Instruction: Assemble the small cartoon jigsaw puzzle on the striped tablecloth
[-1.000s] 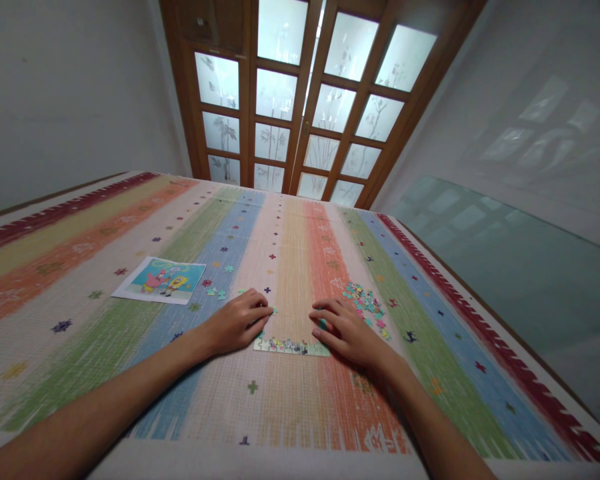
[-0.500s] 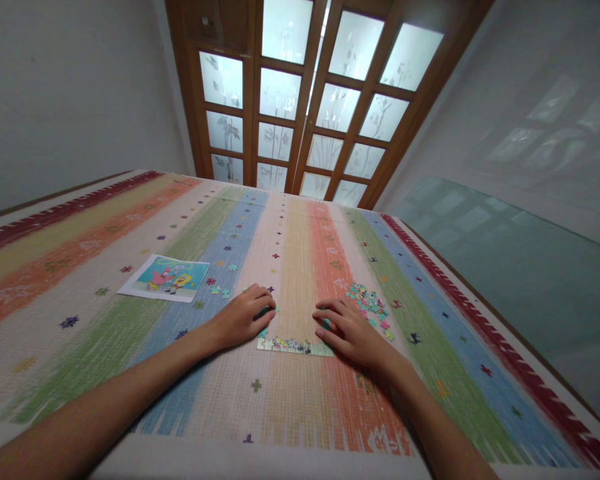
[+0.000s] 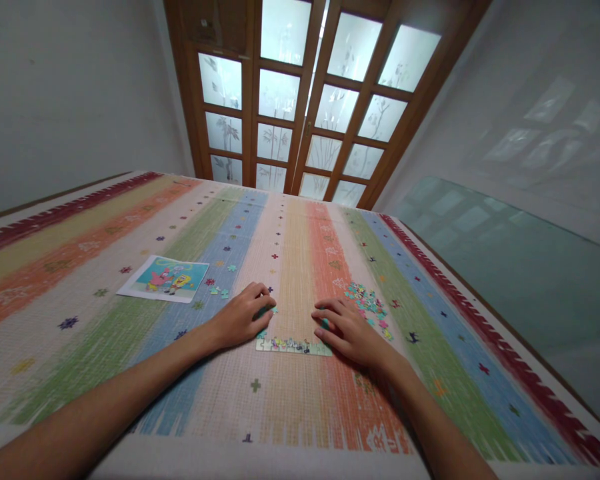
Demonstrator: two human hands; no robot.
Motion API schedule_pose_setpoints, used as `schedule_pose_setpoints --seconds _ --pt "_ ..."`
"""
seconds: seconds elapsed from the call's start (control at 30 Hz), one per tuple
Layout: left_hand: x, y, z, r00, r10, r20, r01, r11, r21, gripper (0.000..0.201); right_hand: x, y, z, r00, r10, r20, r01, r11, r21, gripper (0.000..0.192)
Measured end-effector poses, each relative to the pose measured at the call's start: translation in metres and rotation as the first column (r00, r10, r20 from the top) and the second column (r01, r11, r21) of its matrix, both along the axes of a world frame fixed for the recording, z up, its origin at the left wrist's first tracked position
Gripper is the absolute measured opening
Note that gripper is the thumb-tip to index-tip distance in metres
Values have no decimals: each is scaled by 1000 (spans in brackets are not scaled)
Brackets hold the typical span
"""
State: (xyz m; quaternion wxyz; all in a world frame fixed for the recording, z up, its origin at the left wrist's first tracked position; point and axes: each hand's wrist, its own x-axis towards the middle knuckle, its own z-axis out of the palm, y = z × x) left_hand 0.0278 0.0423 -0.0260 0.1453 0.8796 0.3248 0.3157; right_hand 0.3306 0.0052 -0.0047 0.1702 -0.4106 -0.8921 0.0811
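A joined strip of jigsaw puzzle (image 3: pixel 294 347) lies flat on the striped tablecloth in front of me. My left hand (image 3: pixel 245 315) rests at its upper left corner, fingers curled and thumb below them. Teal jigsaw pieces peek out at its fingertips and under its thumb. Over the right end, my right hand (image 3: pixel 347 330) bends its fingers and thumb around a teal jigsaw piece (image 3: pixel 325 323), mostly covered by the hand. How many pieces lie beneath each hand is hidden.
A heap of loose jigsaw pieces (image 3: pixel 367 301) lies just beyond my right hand. Several stray pieces (image 3: pixel 224 293) sit left of centre, near a printed cartoon picture (image 3: pixel 173 277). Farther off stand wood-framed glass doors (image 3: pixel 300 100); a glass panel (image 3: pixel 505 267) leans at the right.
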Motion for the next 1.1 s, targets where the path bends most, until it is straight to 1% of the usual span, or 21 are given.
schedule_pose_setpoints --seconds 0.17,0.27,0.5,0.63,0.8,1.1 --pt "1 -1 6 1000 2 3 -2 999 -38 7 0 0 -1 1000 3 -11 -3 1000 12 22" --pt "1 -1 8 1000 2 20 -1 998 -57 6 1 0 -2 1000 2 -12 -2 1000 6 22" --pt "0 2 2 996 35 84 -28 996 -85 7 0 0 0 1000 -1 -5 1 1000 6 22" --pt "0 4 -1 994 53 97 -45 996 -83 12 0 0 -1 1000 4 -4 -4 1000 16 22" --pt "0 3 -1 991 77 110 -67 994 -91 11 1 1 -1 1000 8 -13 -7 1000 5 22" --pt "0 3 -1 993 74 96 -66 994 -85 13 0 -1 1 1000 1 0 -1 1000 -4 21"
